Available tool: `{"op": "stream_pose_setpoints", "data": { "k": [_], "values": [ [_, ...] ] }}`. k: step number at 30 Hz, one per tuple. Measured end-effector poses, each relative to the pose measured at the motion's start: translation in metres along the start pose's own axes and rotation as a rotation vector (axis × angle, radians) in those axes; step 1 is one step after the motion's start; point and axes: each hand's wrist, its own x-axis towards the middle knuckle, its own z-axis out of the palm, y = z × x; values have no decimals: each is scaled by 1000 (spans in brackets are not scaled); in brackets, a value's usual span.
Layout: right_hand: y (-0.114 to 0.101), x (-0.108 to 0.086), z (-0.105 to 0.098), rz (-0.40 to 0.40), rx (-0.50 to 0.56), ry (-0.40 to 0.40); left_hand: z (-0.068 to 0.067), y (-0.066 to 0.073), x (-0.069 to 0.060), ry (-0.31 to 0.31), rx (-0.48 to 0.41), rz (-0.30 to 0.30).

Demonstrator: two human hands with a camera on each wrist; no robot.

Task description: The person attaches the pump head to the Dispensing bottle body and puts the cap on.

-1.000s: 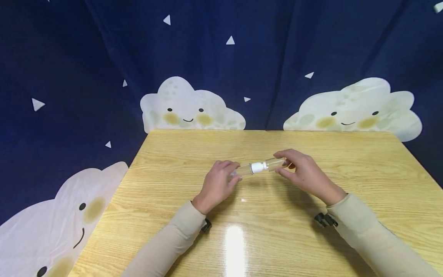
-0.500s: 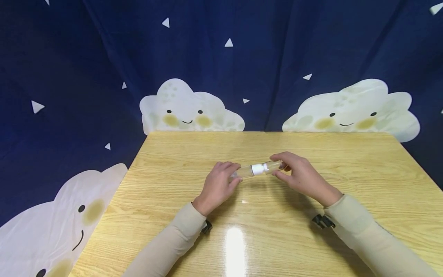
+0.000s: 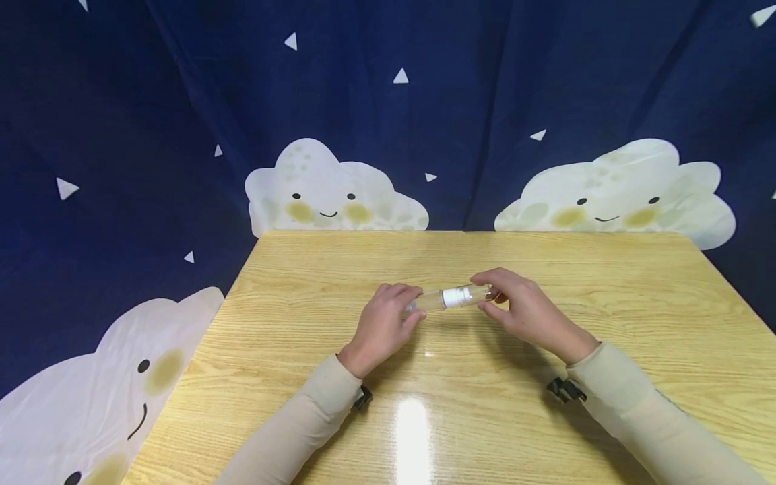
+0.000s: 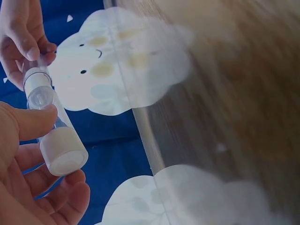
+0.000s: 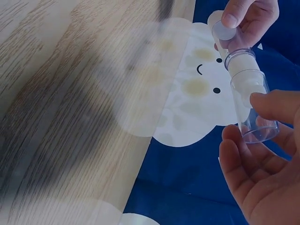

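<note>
In the head view a slim clear pump bottle point(image 3: 432, 300) lies almost level above the table, a white collar point(image 3: 455, 296) at its middle. My left hand point(image 3: 380, 327) grips the bottle's body. The left wrist view shows the thumb on the clear wall and the white base point(image 4: 68, 157) toward the camera. Around the other end, my right hand point(image 3: 533, 310) pinches a clear cap point(image 5: 247, 119) between thumb and fingers. Part of the white pump top sits inside this cap, as the right wrist view shows. Fingers hide both ends in the head view.
A light wooden table point(image 3: 339, 269) lies beneath both hands, with a bright glare streak near its front. Behind it hangs a dark blue curtain point(image 3: 364, 108) printed with white clouds and triangles. A black strap piece point(image 3: 566, 389) shows at the right wrist.
My right hand has shifted slightly left with the clear cap, which now reaches further over the white pump top. The left hand holds the bottle in nearly the same place.
</note>
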Motion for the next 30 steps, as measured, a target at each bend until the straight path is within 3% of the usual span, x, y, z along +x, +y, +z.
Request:
{"op": "stream_pose_setpoints", "data": {
  "k": [16,30],
  "values": [
    [2,2,4,-60,26,8,1,3,2,-2,10,21],
    [-1,3,9,-35,34,-39,2,3,1,16,44,45]
  ]
}}
